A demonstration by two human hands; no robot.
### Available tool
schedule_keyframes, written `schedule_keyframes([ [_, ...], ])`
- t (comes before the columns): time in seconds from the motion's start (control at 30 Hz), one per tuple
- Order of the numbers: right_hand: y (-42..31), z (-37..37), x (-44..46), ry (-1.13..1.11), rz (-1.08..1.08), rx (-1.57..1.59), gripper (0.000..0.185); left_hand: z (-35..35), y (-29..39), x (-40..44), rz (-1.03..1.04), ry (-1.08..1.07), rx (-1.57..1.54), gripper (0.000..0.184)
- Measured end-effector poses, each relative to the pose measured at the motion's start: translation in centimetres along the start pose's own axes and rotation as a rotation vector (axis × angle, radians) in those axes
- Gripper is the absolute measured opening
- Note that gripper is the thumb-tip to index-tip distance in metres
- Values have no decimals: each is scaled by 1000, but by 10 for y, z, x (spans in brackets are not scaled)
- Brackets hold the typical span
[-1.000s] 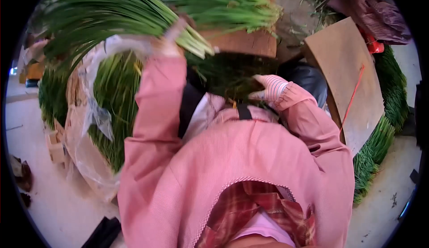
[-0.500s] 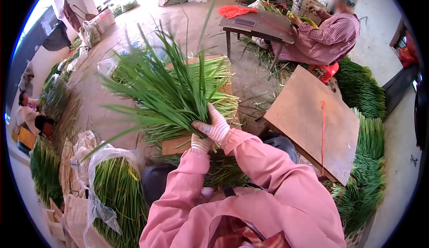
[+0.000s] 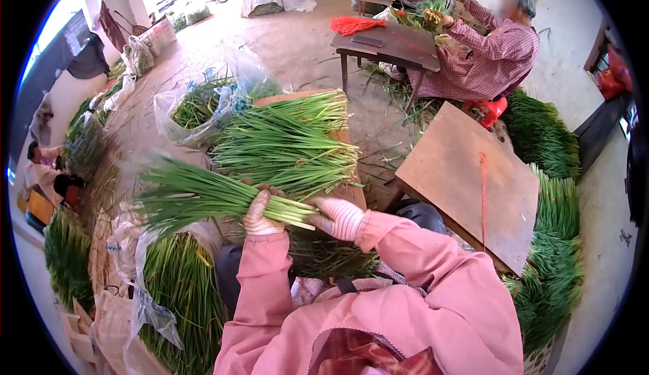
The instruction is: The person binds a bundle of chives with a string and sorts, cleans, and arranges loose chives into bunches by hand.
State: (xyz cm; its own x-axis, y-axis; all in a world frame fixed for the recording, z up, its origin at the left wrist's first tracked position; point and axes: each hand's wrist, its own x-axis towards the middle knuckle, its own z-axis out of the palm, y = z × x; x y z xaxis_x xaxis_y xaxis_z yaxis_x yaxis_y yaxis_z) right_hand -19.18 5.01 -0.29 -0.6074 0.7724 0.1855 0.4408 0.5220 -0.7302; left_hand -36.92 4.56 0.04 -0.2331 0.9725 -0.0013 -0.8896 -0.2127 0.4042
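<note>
Grasp the bundle firmly without crushing it; it lies left of centre in the frame, leaves to the left. The left hand has its fingers wrapped around the stalks. For good control, align the pale ends evenly, using light pressure from the right hand, and hold the leaves clear of the pile above.

The right fingers are at the pale ends; whether they pinch or merely touch cannot be told. The left palm is hidden; leaf tips are blurred.
</note>
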Motion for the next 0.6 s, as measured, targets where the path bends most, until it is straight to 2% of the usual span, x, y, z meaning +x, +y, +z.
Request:
schedule_keyframes([
  [0.1, -13, 4, -20, 133, 85, 93, 26, 7, 0, -13, -8, -11, 1, 60],
  [0.2, -31, -13, -33, 69, 83, -16, 27, 17, -2, -25, 6, -73, 11, 60],
  [0.23, -39, -19, -36, 47, 145, 17, 29, 23, -1, -30, 23, -96, 35, 61],
  [0.33, -34, -17, -41, 106, 215, 194, 31, 37, 0, -37, 61, -124, 61, 62],
  [0.4, -28, -7, -44, 225, 240, 570, 26, 44, -1, -40, 169, -179, 133, 62],
  [0.47, -42, -14, -45, 248, 456, 881, 22, 53, -6, -46, 210, -178, 148, 60],
  [0.5, -50, -13, -45, 297, 471, 986, 18, 54, -9, -48, 215, -189, 144, 60],
  [0.53, -50, -12, -46, 294, 475, 992, 18, 57, -10, -50, 221, -198, 141, 60],
  [0.6, -49, -10, -51, 302, 344, 893, 15, 64, -7, -53, 267, -220, 152, 58],
])
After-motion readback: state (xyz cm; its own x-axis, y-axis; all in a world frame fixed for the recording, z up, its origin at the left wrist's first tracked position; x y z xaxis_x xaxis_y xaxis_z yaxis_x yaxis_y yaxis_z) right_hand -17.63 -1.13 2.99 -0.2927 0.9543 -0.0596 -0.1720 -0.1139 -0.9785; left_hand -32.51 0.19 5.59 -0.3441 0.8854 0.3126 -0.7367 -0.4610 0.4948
